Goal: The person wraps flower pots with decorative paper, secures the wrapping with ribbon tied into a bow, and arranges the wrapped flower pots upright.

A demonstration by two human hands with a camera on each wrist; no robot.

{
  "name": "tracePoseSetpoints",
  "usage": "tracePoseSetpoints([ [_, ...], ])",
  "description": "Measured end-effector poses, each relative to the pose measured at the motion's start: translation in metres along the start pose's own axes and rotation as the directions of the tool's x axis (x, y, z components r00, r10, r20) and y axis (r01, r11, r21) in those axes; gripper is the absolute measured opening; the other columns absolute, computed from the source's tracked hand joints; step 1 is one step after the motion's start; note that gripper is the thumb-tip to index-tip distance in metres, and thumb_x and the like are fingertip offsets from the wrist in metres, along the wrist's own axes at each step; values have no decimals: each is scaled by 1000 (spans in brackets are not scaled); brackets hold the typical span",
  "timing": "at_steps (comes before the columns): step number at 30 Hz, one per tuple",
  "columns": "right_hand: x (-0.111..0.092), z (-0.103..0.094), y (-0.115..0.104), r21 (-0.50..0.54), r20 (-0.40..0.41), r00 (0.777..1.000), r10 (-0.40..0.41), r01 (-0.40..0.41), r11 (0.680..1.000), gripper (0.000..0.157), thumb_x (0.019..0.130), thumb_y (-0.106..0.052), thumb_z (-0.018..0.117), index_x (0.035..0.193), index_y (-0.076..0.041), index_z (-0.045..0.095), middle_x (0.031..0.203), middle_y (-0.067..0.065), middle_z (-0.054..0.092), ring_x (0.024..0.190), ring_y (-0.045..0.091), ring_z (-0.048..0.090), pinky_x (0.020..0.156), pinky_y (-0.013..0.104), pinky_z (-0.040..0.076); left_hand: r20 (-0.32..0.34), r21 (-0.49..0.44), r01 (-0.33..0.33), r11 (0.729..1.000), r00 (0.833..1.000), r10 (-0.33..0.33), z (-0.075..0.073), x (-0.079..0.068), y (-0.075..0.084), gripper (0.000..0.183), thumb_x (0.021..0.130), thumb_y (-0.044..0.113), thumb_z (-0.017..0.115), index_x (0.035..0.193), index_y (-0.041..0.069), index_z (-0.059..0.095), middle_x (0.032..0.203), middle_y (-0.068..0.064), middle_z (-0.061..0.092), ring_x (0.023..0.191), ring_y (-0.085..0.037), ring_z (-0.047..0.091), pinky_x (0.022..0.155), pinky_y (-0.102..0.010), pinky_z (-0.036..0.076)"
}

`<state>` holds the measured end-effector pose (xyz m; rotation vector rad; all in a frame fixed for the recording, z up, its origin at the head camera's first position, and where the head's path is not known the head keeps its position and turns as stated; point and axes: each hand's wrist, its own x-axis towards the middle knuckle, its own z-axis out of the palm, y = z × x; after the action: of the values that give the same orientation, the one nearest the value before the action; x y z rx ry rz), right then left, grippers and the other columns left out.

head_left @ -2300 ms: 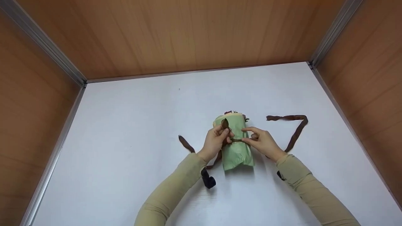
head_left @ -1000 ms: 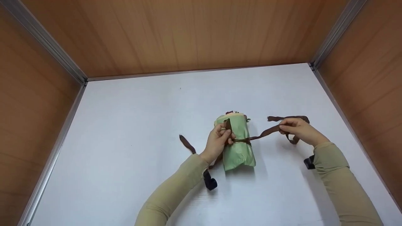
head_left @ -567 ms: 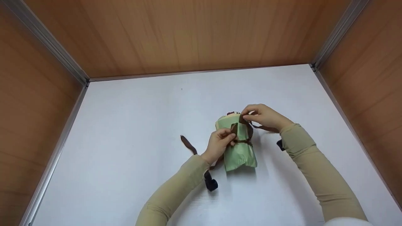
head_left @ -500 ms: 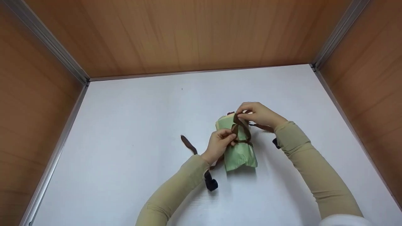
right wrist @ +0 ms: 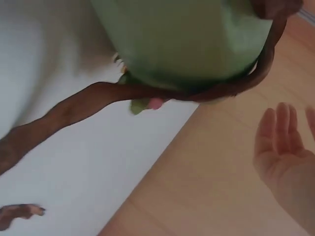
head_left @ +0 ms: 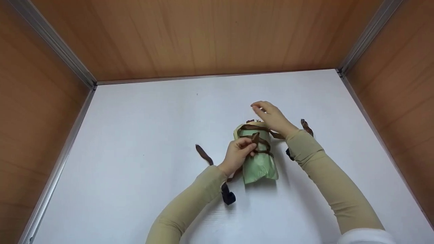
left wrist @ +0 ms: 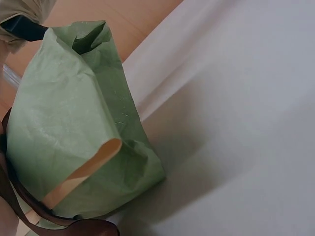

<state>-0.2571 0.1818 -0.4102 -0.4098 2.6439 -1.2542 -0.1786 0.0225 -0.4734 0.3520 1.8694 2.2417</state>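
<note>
A bouquet in green wrapping paper (head_left: 259, 169) lies on the table, its flower tops (head_left: 251, 121) barely showing at the far end. My left hand (head_left: 235, 154) pinches a standing loop of brown ribbon (head_left: 255, 138) over the wrapper. More ribbon is tied round the bouquet's middle, and another stretch crosses near its top. Above the flower end, my right hand (head_left: 273, 117) has its fingers extended and holds nothing. In the right wrist view that hand's fingers (right wrist: 280, 130) are apart from the ribbon (right wrist: 74, 108) running across the wrapper.
A ribbon tail (head_left: 203, 155) lies left of the left wrist. Another ribbon end (head_left: 307, 127) lies beyond the right forearm. Wood-grain panels (head_left: 217, 37) border the white table (head_left: 142, 128) at the back and sides. Black wrist straps (head_left: 228, 196) hang beneath the sleeves.
My right hand carried a ribbon from the right side over the bouquet, then let it go and moved up past the flower end. The left hand keeps pinching its loop.
</note>
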Motion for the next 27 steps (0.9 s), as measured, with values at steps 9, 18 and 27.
tracePoseSetpoints([
  [9, -34, -7, 30, 188, 108, 985, 134, -152, 970, 60, 104, -41, 23, 130, 5, 50, 128, 26, 50, 116, 38, 49, 100, 51, 40, -22, -11, 39, 999, 999, -39, 2, 0, 11, 15, 89, -5, 58, 92, -20, 58, 76, -9, 67, 57, -4, 55, 59, -17, 47],
  [18, -51, 15, 40, -73, 55, 991, -124, 128, 989, 38, 89, -18, 64, 123, -2, 59, 120, 18, 49, 112, 33, 42, 95, 51, 39, -13, 20, 24, 1000, 1000, -23, 0, 2, 10, 17, 90, -3, 58, 93, -19, 60, 71, -1, 62, 58, -4, 56, 59, -17, 47],
  [27, -53, 31, 40, -282, -106, 931, -349, 309, 908, 6, 80, -1, 71, 86, 1, 70, 108, 15, 55, 98, 31, 43, 85, 44, 41, -19, 30, 33, 999, 999, -32, 0, 1, 11, 17, 90, -2, 59, 96, -18, 62, 73, -2, 63, 58, -4, 56, 59, -17, 47],
])
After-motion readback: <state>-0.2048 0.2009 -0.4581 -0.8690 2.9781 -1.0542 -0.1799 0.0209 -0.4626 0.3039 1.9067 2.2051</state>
